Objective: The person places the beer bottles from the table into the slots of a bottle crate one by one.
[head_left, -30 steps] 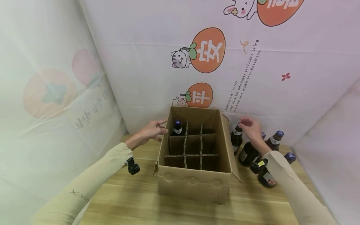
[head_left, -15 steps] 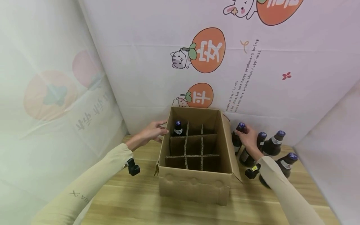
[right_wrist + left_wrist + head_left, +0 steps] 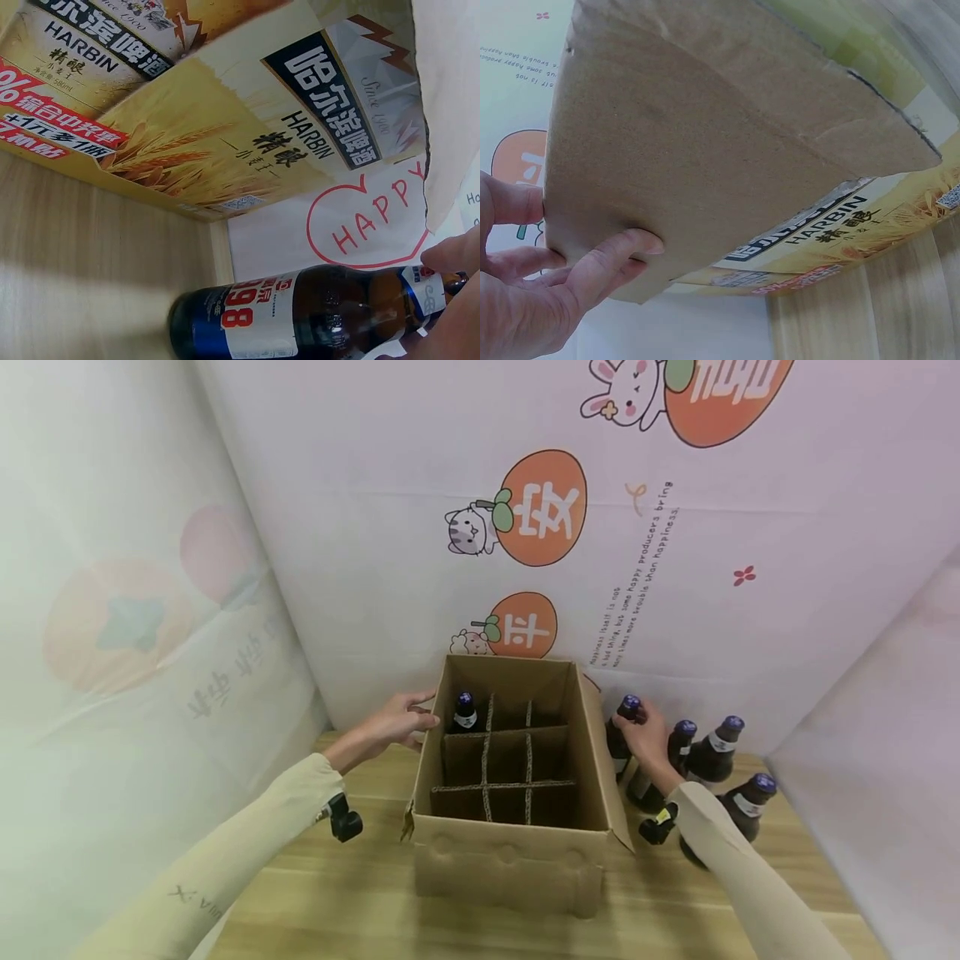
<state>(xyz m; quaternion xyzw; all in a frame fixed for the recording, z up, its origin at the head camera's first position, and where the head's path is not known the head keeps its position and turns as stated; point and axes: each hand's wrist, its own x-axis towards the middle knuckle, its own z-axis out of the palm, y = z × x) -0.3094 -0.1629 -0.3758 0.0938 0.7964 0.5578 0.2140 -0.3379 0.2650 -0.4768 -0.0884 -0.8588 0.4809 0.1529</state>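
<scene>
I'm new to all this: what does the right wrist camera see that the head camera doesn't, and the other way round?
Only the right wrist view: HARBIN lettering on the box, the word HAPPY, and big red digits on the held bottle.

Only the head view: the left hand touching the box, plus cardboard dividers and the boxed bottle inside it.

Both: the box, the right hand gripping the held bottle, and the wooden tabletop.

A brown, blue-capped bottle (image 3: 337, 311) (white-and-blue label, red numerals) is upright, right of an open, divided cardboard box (image 3: 510, 870).
</scene>
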